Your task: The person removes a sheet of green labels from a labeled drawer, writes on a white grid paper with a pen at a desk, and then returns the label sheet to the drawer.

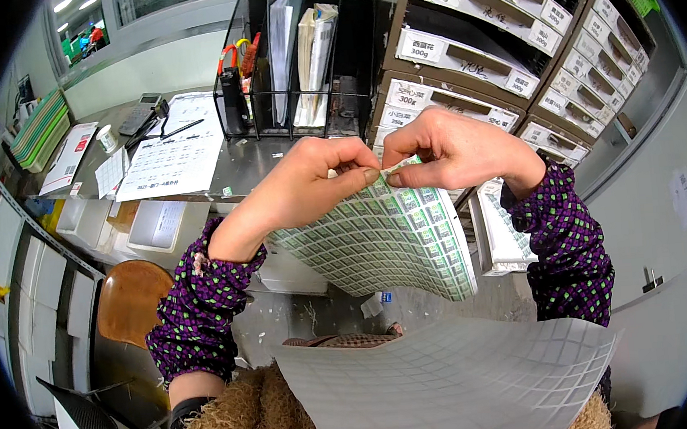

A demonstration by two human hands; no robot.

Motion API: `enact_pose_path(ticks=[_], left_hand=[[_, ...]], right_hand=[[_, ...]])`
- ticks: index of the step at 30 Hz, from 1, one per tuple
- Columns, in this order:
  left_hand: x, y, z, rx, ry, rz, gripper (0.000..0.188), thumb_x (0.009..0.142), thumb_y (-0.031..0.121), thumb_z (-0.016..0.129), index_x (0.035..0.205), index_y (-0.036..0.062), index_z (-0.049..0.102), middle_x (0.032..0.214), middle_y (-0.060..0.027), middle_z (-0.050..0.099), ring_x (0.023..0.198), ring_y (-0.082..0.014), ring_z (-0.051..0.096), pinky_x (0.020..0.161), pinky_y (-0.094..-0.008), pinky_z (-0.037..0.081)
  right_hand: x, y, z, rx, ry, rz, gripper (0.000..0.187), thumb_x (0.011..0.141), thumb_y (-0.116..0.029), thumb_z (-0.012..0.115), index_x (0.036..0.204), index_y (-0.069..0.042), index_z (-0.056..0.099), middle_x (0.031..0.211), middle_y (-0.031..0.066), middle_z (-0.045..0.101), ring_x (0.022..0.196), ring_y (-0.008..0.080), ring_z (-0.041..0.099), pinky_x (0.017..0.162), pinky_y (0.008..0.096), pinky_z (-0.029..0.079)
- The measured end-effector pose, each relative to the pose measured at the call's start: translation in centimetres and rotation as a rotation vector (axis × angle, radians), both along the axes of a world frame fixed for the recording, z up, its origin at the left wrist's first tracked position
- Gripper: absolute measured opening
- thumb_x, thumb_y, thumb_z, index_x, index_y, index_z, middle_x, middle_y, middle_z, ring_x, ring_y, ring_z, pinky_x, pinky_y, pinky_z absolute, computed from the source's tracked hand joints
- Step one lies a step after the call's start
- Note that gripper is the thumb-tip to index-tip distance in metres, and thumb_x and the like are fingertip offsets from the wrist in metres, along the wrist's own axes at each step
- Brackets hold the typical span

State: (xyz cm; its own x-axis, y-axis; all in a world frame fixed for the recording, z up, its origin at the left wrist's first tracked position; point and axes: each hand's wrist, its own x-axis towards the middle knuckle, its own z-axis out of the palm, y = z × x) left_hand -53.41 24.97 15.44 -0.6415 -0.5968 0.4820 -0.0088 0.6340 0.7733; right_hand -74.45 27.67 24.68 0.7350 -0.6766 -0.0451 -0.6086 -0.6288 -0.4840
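A sheet of small green labels (386, 243) is held up before the wooden drawer cabinet (500, 57), its top edge pinched by the left hand (309, 189) and right hand (452, 153), apparently to peel one label.

Both hands (321, 185) (451, 151) raised, fingertips pinched together

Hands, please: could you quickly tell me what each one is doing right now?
Left hand: closed, pinching the top edge of the green label sheet.
Right hand: closed, pinching the same edge beside it.
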Motion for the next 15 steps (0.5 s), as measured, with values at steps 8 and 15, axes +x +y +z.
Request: enact_pose_path(ticks=[8,15], left_hand=[[-1.4,-0.4,0.3,0.038,-0.026,-0.019,0.008,0.092,0.008,0.059,0.09,0.0009,0.06,0.079,0.0037,0.056,0.075,-0.004,0.047,0.067,-0.0211,0.04],[-1.4,-1.2,0.4,0.108,0.087,-0.08,0.007,0.093,0.008,0.059,0.091,0.0014,0.059,0.075,0.0058,0.052,0.071,-0.0028,0.044,0.062,-0.0206,0.038]], right_hand=[[-1.2,0.2,-1.0,-0.174,-0.077,-0.035,0.015,0.079,-0.008,0.066,0.091,0.0,0.07,0.077,0.0194,0.066,0.065,0.0292,0.065,0.06,0.0351,0.049],[-2.4,1.5,-1.4,-0.297,-0.312,-0.063,0.016,0.078,-0.009,0.073,0.092,-0.002,0.07,0.078,0.0101,0.07,0.066,0.0164,0.067,0.058,0.0283,0.05]])
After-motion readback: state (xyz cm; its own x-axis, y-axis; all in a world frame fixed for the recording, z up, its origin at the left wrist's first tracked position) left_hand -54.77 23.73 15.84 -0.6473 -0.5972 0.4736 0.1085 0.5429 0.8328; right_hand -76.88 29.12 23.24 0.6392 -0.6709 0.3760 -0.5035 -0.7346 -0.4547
